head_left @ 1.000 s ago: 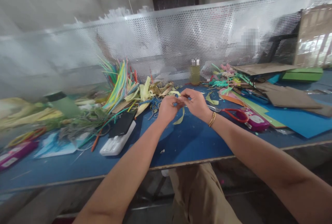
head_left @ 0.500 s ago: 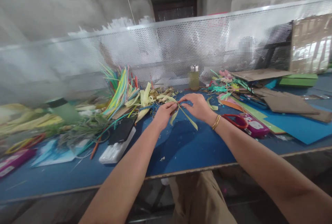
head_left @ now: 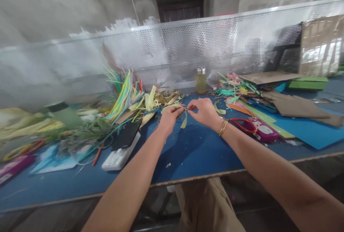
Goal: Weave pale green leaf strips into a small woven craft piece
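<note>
My left hand (head_left: 170,116) and my right hand (head_left: 204,112) meet above the blue table (head_left: 193,149), both pinched on a pale yellow-green paper strip (head_left: 184,121) whose loose end hangs down between them. A gold bracelet (head_left: 223,127) circles my right wrist. Just behind my hands lies a heap of yellow and tan strips (head_left: 156,101).
Red-handled scissors (head_left: 243,125) and a pink case (head_left: 262,130) lie right of my right wrist. A black phone (head_left: 126,134) on a white box (head_left: 118,153) sits left. Coloured strips (head_left: 123,92), a yellow jar (head_left: 201,80), cardboard sheets (head_left: 295,106) and a perforated metal screen (head_left: 215,46) stand behind.
The hanging strip has got shorter and been drawn up between my hands. Both hands stay pinched together at the same spot.
</note>
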